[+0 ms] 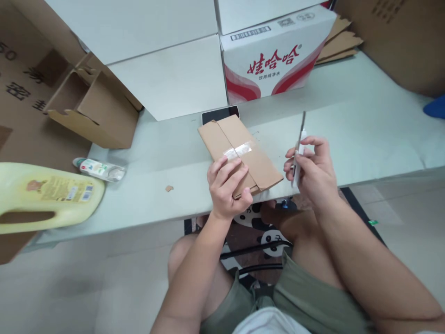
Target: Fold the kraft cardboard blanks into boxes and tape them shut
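Observation:
A flat brown cardboard packet [255, 162] lies near the table's front edge, with a strip of shiny tape [238, 150] across its seam. My left hand [227, 185] grips its near left edge, fingers over the top and thumb at the rim. To the right of the packet, my right hand [314, 167] is closed around a white box cutter [299, 157]. Its blade sticks out, pointing away from me, apart from the cardboard. Partly hidden behind the packet's far end is a dark-screened device [222, 112] with a white edge.
Large white boxes [174, 74] and a red-and-white water carton [278, 60] stand at the back. An open cardboard box [104, 111], a small clear bottle [100, 169] and a yellow jug [48, 197] are on the left. A cardboard scrap [169, 189] lies on the pale tabletop [146, 199].

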{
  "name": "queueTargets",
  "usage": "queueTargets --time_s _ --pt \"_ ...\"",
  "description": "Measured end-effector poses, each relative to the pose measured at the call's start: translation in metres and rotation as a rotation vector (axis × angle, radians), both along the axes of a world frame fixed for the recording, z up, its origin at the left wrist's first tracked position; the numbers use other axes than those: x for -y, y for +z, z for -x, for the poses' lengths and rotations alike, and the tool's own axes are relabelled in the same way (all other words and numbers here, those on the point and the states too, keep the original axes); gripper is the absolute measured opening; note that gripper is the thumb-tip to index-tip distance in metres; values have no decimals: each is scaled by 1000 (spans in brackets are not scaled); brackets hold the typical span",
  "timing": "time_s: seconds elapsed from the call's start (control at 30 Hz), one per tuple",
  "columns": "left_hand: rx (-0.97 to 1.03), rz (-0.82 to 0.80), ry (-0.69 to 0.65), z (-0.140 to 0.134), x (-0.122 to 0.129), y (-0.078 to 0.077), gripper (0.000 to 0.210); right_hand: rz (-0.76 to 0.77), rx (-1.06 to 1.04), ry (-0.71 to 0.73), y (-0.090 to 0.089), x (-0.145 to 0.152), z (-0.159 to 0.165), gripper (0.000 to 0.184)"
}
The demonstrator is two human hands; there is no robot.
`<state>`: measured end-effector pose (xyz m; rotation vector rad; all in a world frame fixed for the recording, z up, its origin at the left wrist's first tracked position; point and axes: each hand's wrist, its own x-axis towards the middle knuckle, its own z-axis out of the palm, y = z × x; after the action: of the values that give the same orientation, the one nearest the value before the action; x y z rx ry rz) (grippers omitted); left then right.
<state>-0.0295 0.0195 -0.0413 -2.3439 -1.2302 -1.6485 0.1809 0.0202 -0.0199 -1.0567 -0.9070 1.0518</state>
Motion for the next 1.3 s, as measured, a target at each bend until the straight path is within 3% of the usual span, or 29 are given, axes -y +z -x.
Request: queueTargets --time_s 0.17,0.3,0.43,0.53,0.7,0.97,1.3 --pt "-15 -27 34 -3 -2 -2 39 -178 -44 96 8 5 -12 31" --pt "-28 -19 35 -4 -1 -2 40 -283 58 -46 17 3 -5 17" --pt "-23 -28 38 -4 1 0 40 -408 352 -174 27 9 24 37" --pt "-17 -3 43 -6 4 0 39 -374 593 -197 30 16 42 42" --pt "6 52 28 -8 6 -3 40 -368 873 -45 31 14 49 23" --pt "1 107 27 -7 5 -8 42 -382 892 -11 34 10 51 23" --pt "99 -31 13 -12 2 -5 34 -478 1000 -65 34 7 57 16"
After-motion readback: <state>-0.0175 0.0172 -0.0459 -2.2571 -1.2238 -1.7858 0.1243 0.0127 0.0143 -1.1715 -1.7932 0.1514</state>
